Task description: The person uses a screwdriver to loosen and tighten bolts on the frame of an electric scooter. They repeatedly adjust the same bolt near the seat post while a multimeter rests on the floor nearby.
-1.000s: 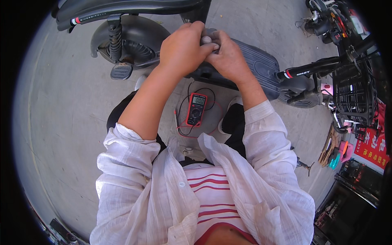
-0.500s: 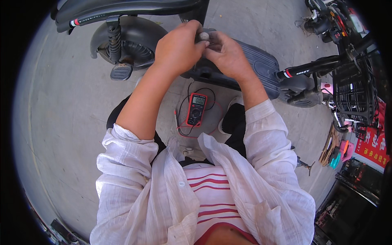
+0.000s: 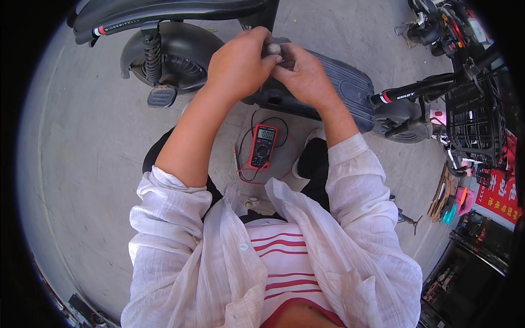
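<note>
My left hand and my right hand meet above the near side of a black electric scooter, by its footboard. A small grey, rounded piece shows between their fingertips; its kind is unclear. The fingers of my left hand are curled inward, and their tips are partly hidden behind the hand. My right hand's thumb and fingers are bent around the same spot from the right. Below them, a red and black multimeter with a lit display lies on the ground, its test leads looped around it.
The scooter's rear wheel and a pedal are at the left, under a long black seat. Rightward stand its stem and a black wire basket. Cardboard pieces and a red sign lie farther right.
My right hand's thumb and fingers have shifted slightly around the grey piece. My left hand, the scooter and the multimeter stay in place.
</note>
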Tool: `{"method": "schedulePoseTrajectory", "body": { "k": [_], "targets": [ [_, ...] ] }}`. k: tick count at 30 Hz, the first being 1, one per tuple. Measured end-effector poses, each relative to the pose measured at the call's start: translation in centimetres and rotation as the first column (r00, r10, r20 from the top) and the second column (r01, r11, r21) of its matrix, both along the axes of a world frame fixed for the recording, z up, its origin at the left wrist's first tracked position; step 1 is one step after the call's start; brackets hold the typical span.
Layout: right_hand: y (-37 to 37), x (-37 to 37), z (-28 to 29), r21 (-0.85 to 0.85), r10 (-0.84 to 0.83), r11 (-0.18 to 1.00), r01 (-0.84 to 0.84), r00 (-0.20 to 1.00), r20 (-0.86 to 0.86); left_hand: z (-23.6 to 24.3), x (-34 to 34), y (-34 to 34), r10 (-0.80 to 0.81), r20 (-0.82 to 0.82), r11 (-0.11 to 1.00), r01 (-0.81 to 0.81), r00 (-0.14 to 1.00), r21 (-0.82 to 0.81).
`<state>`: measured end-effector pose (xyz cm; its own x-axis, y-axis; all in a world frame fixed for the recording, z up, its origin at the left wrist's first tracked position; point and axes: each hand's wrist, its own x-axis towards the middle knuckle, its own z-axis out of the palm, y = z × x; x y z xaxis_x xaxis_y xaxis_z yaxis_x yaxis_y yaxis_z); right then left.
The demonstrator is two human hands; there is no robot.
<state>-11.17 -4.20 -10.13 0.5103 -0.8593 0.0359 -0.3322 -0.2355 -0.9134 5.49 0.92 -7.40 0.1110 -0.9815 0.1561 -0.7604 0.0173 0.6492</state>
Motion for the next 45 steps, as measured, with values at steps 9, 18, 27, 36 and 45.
{"method": "schedulePoseTrajectory", "body": {
  "k": [9, 18, 27, 36, 45],
  "targets": [
    [-1.1, -0.3, -0.8, -0.261, 0.013, 0.963, -0.063, 0.982, -0.191, -1.3, -0.2, -0.1, -0.062, -0.052, 0.983, 0.052, 0.997, -0.176],
    [-0.2, 0.0, -0.4, -0.076, -0.005, 0.997, 0.000, 0.998, -0.068, -0.3, -0.1, -0.1, -0.004, -0.037, 1.000, 0.004, 0.999, -0.016],
    [-0.2, -0.2, -0.2, -0.104, 0.011, 0.994, -0.024, 0.992, -0.123, 0.6, 0.1, 0.0, 0.003, -0.045, 0.997, 0.001, 0.999, 0.077],
    [-0.4, 0.0, -1.0, -0.090, 0.005, 0.996, -0.005, 1.000, 0.001, -1.4, 0.1, -0.3, -0.070, -0.053, 0.989, 0.062, 0.996, -0.134],
    [-0.1, -0.1, 0.8, -0.082, 0.043, 0.995, -0.059, 0.982, -0.184, 0.6, -0.6, 0.1, 0.032, -0.007, 0.999, -0.032, 0.999, 0.040]
  ]
}}
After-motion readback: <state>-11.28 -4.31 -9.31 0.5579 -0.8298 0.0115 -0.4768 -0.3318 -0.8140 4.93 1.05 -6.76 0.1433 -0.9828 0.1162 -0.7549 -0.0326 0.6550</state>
